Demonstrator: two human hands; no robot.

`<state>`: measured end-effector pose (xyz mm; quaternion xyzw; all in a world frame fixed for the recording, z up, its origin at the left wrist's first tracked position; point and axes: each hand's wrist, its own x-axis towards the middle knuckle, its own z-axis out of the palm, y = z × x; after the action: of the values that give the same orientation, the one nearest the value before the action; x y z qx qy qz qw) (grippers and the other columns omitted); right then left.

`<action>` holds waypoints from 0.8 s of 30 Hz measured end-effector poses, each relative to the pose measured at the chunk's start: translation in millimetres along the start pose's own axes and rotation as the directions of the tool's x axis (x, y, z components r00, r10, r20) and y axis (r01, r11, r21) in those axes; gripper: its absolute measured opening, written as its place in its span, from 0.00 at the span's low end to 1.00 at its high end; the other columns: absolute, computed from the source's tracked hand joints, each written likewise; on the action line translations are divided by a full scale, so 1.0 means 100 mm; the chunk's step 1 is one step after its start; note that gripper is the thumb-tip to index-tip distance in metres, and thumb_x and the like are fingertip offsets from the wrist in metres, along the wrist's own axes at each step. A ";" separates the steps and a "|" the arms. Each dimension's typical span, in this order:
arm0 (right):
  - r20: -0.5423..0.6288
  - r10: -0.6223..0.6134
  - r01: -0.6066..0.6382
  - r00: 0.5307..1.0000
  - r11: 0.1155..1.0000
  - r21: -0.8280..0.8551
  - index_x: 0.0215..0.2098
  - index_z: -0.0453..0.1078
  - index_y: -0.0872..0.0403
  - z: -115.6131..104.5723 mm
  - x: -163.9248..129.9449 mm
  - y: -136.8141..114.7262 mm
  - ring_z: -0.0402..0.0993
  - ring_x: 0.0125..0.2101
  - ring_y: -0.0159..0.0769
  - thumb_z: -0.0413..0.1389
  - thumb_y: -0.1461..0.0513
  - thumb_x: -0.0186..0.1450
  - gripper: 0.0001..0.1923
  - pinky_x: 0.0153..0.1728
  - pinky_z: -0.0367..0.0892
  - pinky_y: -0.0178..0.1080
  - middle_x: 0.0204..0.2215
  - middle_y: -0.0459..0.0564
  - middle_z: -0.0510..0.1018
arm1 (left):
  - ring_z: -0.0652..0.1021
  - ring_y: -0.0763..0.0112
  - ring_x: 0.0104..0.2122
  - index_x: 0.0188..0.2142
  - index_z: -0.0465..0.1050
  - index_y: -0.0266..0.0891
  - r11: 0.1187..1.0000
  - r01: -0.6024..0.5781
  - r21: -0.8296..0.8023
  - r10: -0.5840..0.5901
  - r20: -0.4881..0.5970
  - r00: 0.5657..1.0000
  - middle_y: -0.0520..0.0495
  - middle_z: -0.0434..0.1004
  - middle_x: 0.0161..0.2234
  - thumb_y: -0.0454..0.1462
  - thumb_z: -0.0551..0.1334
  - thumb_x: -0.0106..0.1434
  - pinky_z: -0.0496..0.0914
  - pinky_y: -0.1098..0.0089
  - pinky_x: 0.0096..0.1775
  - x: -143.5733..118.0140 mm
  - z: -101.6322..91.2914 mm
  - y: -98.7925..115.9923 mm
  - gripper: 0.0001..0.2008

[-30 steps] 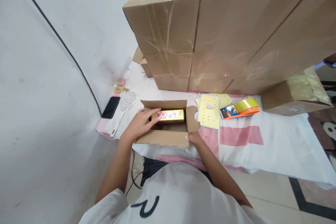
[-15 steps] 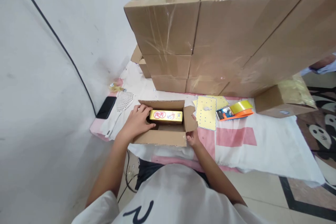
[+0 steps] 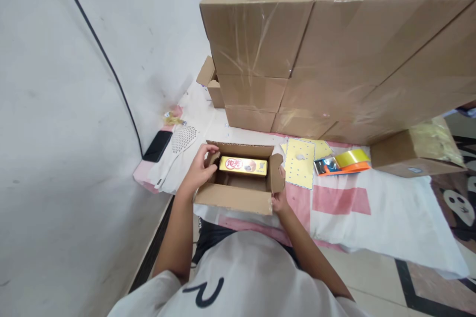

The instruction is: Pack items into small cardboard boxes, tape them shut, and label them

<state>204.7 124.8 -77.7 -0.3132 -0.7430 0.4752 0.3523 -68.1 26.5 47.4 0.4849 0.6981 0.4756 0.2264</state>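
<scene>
In front of me on the cloth-covered table is an open cardboard box [image 3: 234,198] with its flaps up. Inside it, along the far side, lies a yellow printed carton [image 3: 243,165] with red lettering. My left hand [image 3: 202,171] grips the box's left end, fingers bent over the small flap there. At the other end, my right hand [image 3: 279,199] holds the right side, partly hidden behind the raised right flap [image 3: 276,173].
Stacked, taped cardboard boxes [image 3: 253,39] rise behind the table. A tape dispenser [image 3: 342,162] lies on the right beside yellow dotted sheets [image 3: 300,163]. Farther right stands another box [image 3: 394,151]. A phone [image 3: 157,146] lies near the wall on the left.
My left hand has drawn back from inside the box to its left end flap. The right hand keeps its hold. The whole view has shifted, so the scene sits farther right.
</scene>
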 end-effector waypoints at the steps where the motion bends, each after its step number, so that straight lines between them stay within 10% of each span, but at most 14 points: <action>1: -0.037 -0.047 0.047 0.998 0.999 0.001 0.74 0.46 0.44 -0.02 0.00 -0.04 0.49 0.72 0.63 0.42 0.24 0.55 0.59 0.69 0.52 0.64 0.69 0.58 0.57 | 0.73 0.60 0.53 0.50 0.69 0.43 0.996 0.017 -0.090 -0.020 -0.029 0.999 0.45 0.70 0.49 0.30 0.58 0.53 0.72 0.60 0.53 -0.02 -0.01 -0.01 0.24; 10: -0.089 -0.225 0.228 0.970 0.973 0.023 0.58 0.73 0.39 -0.10 0.14 -0.43 0.55 0.69 0.57 0.39 0.42 0.73 0.28 0.65 0.58 0.61 0.67 0.51 0.57 | 0.78 0.58 0.49 0.46 0.75 0.42 0.961 -0.050 -0.271 0.011 -0.141 0.990 0.42 0.75 0.45 0.47 0.66 0.63 0.73 0.54 0.56 -0.34 -0.26 -0.27 0.16; 18: -0.119 -0.148 0.141 0.982 0.988 -0.062 0.47 0.75 0.45 -0.10 0.24 -0.46 0.59 0.66 0.55 0.42 0.42 0.72 0.26 0.62 0.61 0.60 0.63 0.53 0.60 | 0.65 0.44 0.67 0.63 0.71 0.51 0.971 -0.127 0.201 0.054 0.333 0.941 0.38 0.63 0.67 0.51 0.76 0.53 0.63 0.46 0.66 -0.61 -0.46 -0.02 0.39; 24: -0.099 -0.146 0.143 0.984 0.989 -0.032 0.45 0.75 0.46 -0.10 0.24 -0.44 0.59 0.66 0.56 0.46 0.43 0.71 0.22 0.64 0.60 0.60 0.63 0.54 0.61 | 0.69 0.49 0.64 0.62 0.71 0.51 0.964 -0.132 0.229 0.065 0.278 0.958 0.40 0.68 0.63 0.42 0.70 0.61 0.65 0.51 0.64 -0.60 -0.43 0.02 0.30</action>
<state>193.8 133.7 -28.0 -0.2864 -0.7506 0.4227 0.4193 -75.1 -45.7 59.9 0.6034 0.6893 0.3263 0.2331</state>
